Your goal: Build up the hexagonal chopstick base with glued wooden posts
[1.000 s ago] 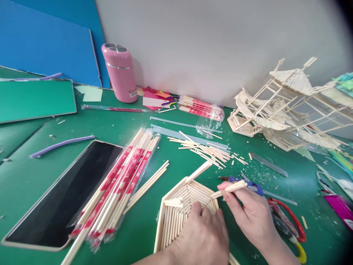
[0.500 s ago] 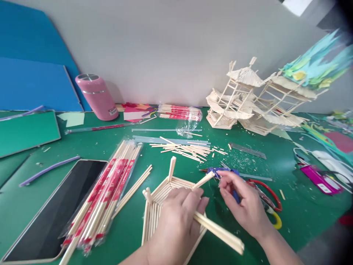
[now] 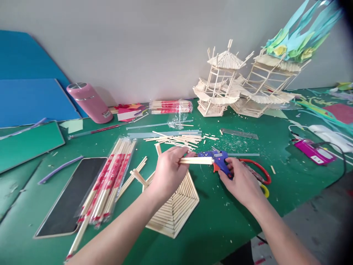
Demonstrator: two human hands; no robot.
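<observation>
My left hand [image 3: 172, 169] is closed around some wooden chopsticks [image 3: 197, 161], whose ends point right toward the glue gun. Below it lies a hexagonal base of wooden sticks [image 3: 176, 211], partly covered by my hand and forearm. Short stick posts [image 3: 139, 177] rise from the base's far left side. My right hand [image 3: 242, 182] has its fingers around the handle of a blue glue gun [image 3: 219, 160] with an orange trigger. The gun rests on or just above the table; I cannot tell which.
Packaged chopsticks [image 3: 106, 184] overlap a dark tablet-like panel [image 3: 71, 198] at left. Cut sticks [image 3: 179, 139] and a ruler [image 3: 239, 133] lie beyond the base. Scissors [image 3: 266, 173] sit by my right hand. Stick pavilion models [image 3: 217, 81] and a pink flask [image 3: 89, 103] stand behind.
My left hand has moved away from me and raised the chopsticks off the base, turning them nearly level. My right hand, empty before, has closed on the glue gun. The view has shifted.
</observation>
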